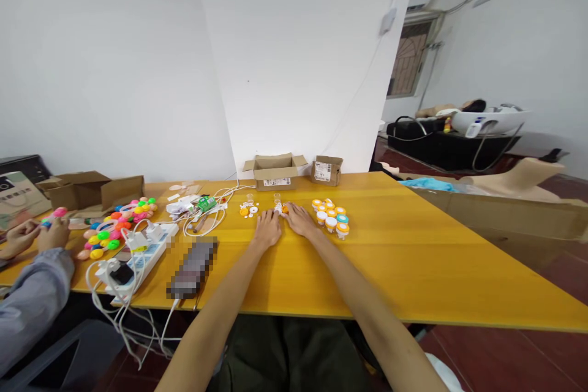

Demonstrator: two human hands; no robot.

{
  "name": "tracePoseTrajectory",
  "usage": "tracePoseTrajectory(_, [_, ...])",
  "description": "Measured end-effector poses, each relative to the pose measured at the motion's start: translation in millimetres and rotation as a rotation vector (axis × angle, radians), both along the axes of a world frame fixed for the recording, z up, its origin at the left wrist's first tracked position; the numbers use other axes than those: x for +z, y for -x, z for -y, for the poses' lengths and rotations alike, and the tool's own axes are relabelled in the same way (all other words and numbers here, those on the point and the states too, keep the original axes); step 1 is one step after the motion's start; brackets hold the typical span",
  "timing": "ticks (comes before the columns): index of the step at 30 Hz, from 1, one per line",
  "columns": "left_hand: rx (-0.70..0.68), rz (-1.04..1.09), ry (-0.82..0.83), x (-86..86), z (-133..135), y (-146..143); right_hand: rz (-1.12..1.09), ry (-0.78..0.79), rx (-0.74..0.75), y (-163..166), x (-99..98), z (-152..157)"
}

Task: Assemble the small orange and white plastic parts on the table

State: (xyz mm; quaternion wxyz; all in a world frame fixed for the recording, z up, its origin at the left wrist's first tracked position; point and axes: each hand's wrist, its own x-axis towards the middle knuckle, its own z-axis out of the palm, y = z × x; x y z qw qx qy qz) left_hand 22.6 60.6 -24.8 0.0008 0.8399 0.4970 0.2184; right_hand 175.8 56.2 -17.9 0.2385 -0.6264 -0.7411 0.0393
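Both my arms reach out over the yellow table [413,257]. My left hand [267,228] and my right hand [299,219] meet at their fingertips over a small white and orange part [281,209], fingers pinched together on it. Loose white and orange small pieces [248,210] lie just left of the hands. A cluster of several small orange- and teal-capped white cups [331,217] stands just right of my right hand. The fingertips are too small to show exactly how the part is held.
Two open cardboard boxes [274,171] [327,169] sit by the wall. A power strip [142,257], cables, a green circuit board [206,203] and colourful plastic balls [117,229] lie left. Another person's hands [39,234] work at far left. A dark blurred object [193,268] lies near the front edge.
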Motion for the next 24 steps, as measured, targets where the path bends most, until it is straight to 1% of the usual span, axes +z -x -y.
tracePoseTrajectory(5, [0.017,-0.021,0.032,3.4,-4,-5,0.036,0.102,-0.024,2,3.7,-5])
tracePoseTrajectory(9, [0.033,-0.007,0.047,2.7,-12,-11,0.039,0.076,0.002,3,5.8,-9])
tracePoseTrajectory(12, [0.044,0.012,0.055,0.7,-19,-15,0.03,0.052,-0.01,5,8.9,-10])
tracePoseTrajectory(20, [0.077,0.01,0.101,-5.3,-38,-20,0.075,0.206,-0.086,14,26.3,-10])
tracePoseTrajectory(24, [0.049,0.045,0.073,-12.2,-50,-20,0.092,0.194,-0.092,14,26.5,-10])
